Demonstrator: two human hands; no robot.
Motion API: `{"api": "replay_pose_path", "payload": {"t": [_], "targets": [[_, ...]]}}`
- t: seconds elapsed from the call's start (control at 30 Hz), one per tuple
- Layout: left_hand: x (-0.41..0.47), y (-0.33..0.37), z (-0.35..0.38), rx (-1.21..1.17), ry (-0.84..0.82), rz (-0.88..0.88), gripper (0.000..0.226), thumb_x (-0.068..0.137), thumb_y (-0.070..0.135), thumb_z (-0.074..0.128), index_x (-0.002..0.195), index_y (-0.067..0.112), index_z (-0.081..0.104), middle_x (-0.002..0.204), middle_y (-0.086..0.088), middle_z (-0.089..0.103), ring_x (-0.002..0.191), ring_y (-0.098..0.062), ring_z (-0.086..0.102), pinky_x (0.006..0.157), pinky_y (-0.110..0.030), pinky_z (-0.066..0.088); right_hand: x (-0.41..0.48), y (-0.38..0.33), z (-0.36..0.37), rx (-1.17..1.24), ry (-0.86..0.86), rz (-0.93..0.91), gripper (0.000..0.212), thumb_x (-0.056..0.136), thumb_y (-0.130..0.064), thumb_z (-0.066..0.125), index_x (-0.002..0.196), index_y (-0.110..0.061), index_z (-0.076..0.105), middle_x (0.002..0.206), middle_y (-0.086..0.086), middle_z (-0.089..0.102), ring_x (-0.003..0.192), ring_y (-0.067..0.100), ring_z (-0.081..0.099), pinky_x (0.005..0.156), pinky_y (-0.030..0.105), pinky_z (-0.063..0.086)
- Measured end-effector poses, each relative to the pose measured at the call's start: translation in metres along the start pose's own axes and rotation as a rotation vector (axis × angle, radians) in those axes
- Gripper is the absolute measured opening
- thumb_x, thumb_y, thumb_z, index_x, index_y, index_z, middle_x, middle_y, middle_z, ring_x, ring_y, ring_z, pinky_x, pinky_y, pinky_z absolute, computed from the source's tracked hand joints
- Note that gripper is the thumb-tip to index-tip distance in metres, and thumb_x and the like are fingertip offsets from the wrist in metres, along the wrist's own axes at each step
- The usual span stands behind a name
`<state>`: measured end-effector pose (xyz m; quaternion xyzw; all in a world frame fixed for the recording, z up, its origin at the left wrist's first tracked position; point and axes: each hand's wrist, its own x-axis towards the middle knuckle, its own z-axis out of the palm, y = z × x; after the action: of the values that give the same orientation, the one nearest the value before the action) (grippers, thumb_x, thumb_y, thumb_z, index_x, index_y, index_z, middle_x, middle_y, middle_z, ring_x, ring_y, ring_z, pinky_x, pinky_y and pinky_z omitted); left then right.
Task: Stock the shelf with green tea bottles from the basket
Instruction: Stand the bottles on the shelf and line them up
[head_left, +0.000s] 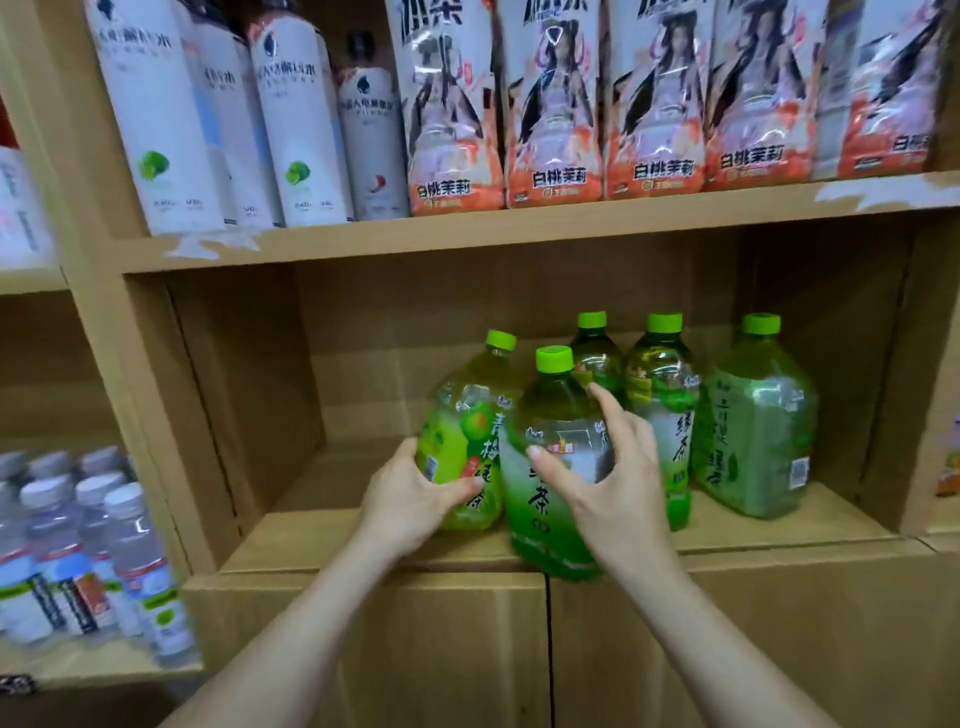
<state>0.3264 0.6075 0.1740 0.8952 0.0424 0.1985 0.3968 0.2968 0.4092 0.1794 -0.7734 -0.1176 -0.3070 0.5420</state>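
The left hand (415, 493) is wrapped around the lower body of the plum-label bottle (467, 436), thumb across the front and fingers curled behind it. This bottle leans slightly to the right and touches the front bottle (556, 467). A tip can be expected if the hand is withdrawn before the base is set flat.

The front bottle stands at the very lip of the shelf board (311, 540), its base seemingly overhanging the edge. The right hand (613, 483) is spread loosely against its right side, forefinger raised and thumb resting on the label, without a firm clasp. A slip off the lip is the main risk, judged from that light contact; a shove backward could also knock the rear bottle (595, 353) behind it.

To the right, the tall-label bottle (665, 415) and the square bottle (753, 421) stand upright, just beside each other.

Five green-capped bottles are counted on the shelf: two held, three standing free. The basket is not seen. Above, four white bottles (291, 114) and five peach packs (556, 104) are counted; the peach row runs off the right edge.
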Motion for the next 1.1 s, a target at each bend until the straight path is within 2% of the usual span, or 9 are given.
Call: {"api": "replay_pose_path", "payload": {"t": [0.17,0.27,0.43,0.5,0.57,0.63,0.7,0.83,1.1], "targets": [[0.024,0.024,0.012,0.191,-0.089,0.091,0.041,0.076,0.046,0.069,0.062,0.018,0.041,0.083,-0.016,0.067,0.088,-0.036,0.062,0.062,-0.031,0.038,0.004,0.006,-0.002,-0.098,-0.060,-0.028,0.089,0.069,-0.065,0.060,0.147,-0.035,0.029,0.141,-0.013,0.044,0.119,-0.009,0.033,0.093,0.009,0.028],[0.028,0.036,0.019,0.289,-0.123,0.106,0.042,0.088,0.035,0.055,0.057,0.015,0.035,0.079,-0.020,0.058,0.091,-0.041,0.058,0.064,-0.033,0.034,0.009,0.008,-0.008,-0.090,-0.130,-0.024,0.087,0.072,-0.063,0.058,0.148,-0.036,0.026,0.147,-0.014,0.040,0.123,-0.010,0.029,0.099,0.012,0.025],[0.025,0.025,0.023,0.117,-0.124,0.158,0.026,0.088,0.024,0.061,0.080,0.005,0.045,0.069,0.004,0.041,0.083,-0.028,0.050,0.063,-0.027,0.026,0.008,0.010,-0.009,-0.129,-0.163,-0.024,0.083,0.076,-0.066,0.050,0.148,-0.040,0.019,0.144,-0.010,0.037,0.113,-0.011,0.037,0.093,0.017,0.030],[0.024,0.014,0.021,0.072,-0.104,0.175,0.042,0.086,0.034,0.063,0.108,0.000,0.048,0.077,0.004,0.045,0.093,-0.029,0.055,0.068,-0.026,0.031,0.006,0.010,-0.008,-0.160,-0.146,-0.013,0.081,0.076,-0.068,0.046,0.148,-0.042,0.018,0.133,-0.008,0.038,0.092,-0.007,0.046,0.083,0.020,0.034],[0.023,0.002,0.014,0.126,-0.143,0.138,0.060,0.086,0.047,0.058,0.122,0.002,0.042,0.096,-0.002,0.050,0.108,-0.028,0.055,0.078,-0.027,0.037,0.005,0.011,-0.007,-0.204,-0.131,-0.030,0.080,0.078,-0.067,0.046,0.148,-0.040,0.018,0.134,-0.009,0.040,0.093,-0.005,0.046,0.083,0.021,0.036],[0.024,-0.013,0.011,0.232,-0.228,0.078,0.068,0.084,0.061,0.050,0.122,0.006,0.038,0.116,-0.010,0.053,0.117,-0.029,0.051,0.094,-0.034,0.041,0.007,0.011,-0.009,-0.185,-0.133,-0.029,0.078,0.080,-0.063,0.048,0.149,-0.040,0.020,0.143,-0.009,0.043,0.107,-0.005,0.045,0.086,0.018,0.036],[0.022,-0.023,0.010,0.349,-0.288,0.035,0.072,0.081,0.070,0.043,0.118,0.009,0.038,0.127,-0.013,0.053,0.120,-0.030,0.050,0.101,-0.045,0.038,0.011,0.009,-0.008,-0.086,-0.178,0.015,0.075,0.081,-0.059,0.048,0.148,-0.041,0.022,0.147,-0.008,0.042,0.098,-0.010,0.051,0.081,0.011,0.037],[0.026,-0.016,0.014,0.531,-0.289,0.004,0.075,0.082,0.073,0.035,0.118,0.008,0.040,0.133,-0.011,0.053,0.123,-0.029,0.049,0.099,-0.048,0.033,0.012,0.008,-0.003,0.024,-0.249,0.087,0.071,0.085,-0.055,0.047,0.149,-0.040,0.018,0.154,-0.012,0.029,0.139,0.003,0.027,0.104,0.022,0.024],[0.021,-0.001,0.039,0.513,-0.284,0.025,0.044,0.091,0.036,0.043,0.129,0.014,0.042,0.135,-0.007,0.046,0.129,-0.031,0.039,0.098,-0.051,0.032,-0.017,-0.011,0.052,-0.522,0.158,0.074,0.122,0.056,-0.077,0.062,0.149,-0.028,0.000,0.146,0.007,0.025,0.128,0.030,0.039,0.089,0.049,0.048]]}}
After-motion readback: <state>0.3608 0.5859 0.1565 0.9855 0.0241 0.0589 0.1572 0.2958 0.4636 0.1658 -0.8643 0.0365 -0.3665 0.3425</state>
